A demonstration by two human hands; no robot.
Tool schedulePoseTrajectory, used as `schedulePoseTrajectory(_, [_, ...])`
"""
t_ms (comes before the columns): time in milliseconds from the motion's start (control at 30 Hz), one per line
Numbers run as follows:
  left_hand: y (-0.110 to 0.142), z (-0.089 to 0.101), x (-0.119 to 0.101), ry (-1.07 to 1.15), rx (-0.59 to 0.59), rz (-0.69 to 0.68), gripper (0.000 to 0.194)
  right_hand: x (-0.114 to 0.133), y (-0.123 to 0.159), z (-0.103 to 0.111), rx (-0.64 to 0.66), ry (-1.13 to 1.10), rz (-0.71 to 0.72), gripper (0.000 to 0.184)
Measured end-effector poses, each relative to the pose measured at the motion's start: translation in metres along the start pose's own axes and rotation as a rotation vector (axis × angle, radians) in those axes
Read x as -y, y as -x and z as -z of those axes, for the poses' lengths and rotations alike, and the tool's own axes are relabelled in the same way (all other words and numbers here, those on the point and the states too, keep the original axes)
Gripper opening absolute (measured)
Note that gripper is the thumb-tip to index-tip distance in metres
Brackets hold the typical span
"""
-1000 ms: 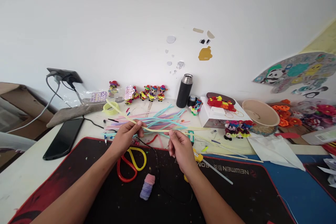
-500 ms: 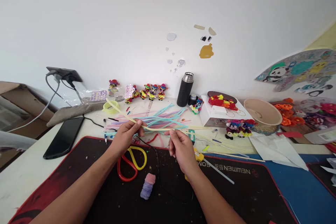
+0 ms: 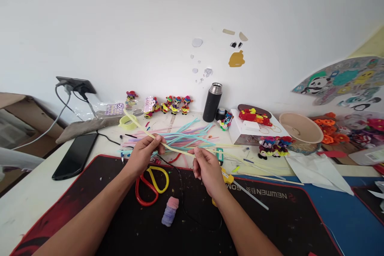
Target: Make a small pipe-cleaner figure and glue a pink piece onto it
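Observation:
A long pale yellow pipe cleaner [image 3: 177, 149] is stretched between my two hands above the far edge of the black mat. My left hand [image 3: 149, 149] pinches it, and its free end rises to the upper left. At its right end my right hand [image 3: 207, 165] grips it between thumb and forefinger. Behind my hands lies a loose heap of blue, pink and purple pipe cleaners [image 3: 192, 132]. Scissors with red and yellow handles [image 3: 160, 180] rest on the mat under my left hand. A small pink and purple fuzzy roll [image 3: 170, 211] lies between my forearms.
A yellow glue gun [image 3: 227, 177] with a clear stick is beside my right wrist. A black thermos [image 3: 212, 103] stands by the wall, right of several small fuzzy figures [image 3: 177, 105]. The phone [image 3: 75, 156] lies left, a white box [image 3: 252, 130] and a beige bowl [image 3: 300, 129] right.
The view has shifted very slightly, so everything sits a little to the right. Both hands keep their hold on the yellow pipe cleaner.

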State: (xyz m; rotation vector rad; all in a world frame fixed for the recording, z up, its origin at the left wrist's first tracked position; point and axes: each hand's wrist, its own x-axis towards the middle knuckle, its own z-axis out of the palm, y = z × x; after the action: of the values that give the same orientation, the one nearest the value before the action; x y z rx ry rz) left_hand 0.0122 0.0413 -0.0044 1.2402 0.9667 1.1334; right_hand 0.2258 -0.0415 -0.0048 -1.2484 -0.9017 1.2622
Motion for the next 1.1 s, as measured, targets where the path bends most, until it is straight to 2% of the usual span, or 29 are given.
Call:
schedulePoseTrajectory(233, [-0.001, 0.001, 0.003, 0.023, 0.021, 0.012, 0.044, -0.007, -0.002, 0.000, 0.041, 0.049, 0.002, 0.046])
schedulePoseTrajectory(433, [0.001, -0.002, 0.000, 0.070, -0.001, 0.033, 0.041, -0.004, 0.000, -0.002, 0.039, 0.097, 0.009, 0.039])
schedulePoseTrajectory(600, [0.005, -0.008, -0.005, 0.084, 0.036, 0.051, 0.040, -0.001, 0.000, -0.003, 0.026, 0.124, 0.022, 0.037])
schedulePoseTrajectory(833, [0.010, -0.017, -0.005, 0.014, 0.127, 0.062, 0.038, -0.002, 0.002, -0.005, 0.050, 0.138, 0.041, 0.037])
schedulePoseTrajectory(1100, [0.008, -0.014, -0.001, -0.054, 0.105, 0.017, 0.035, -0.003, 0.005, -0.006, 0.072, 0.184, 0.081, 0.035])
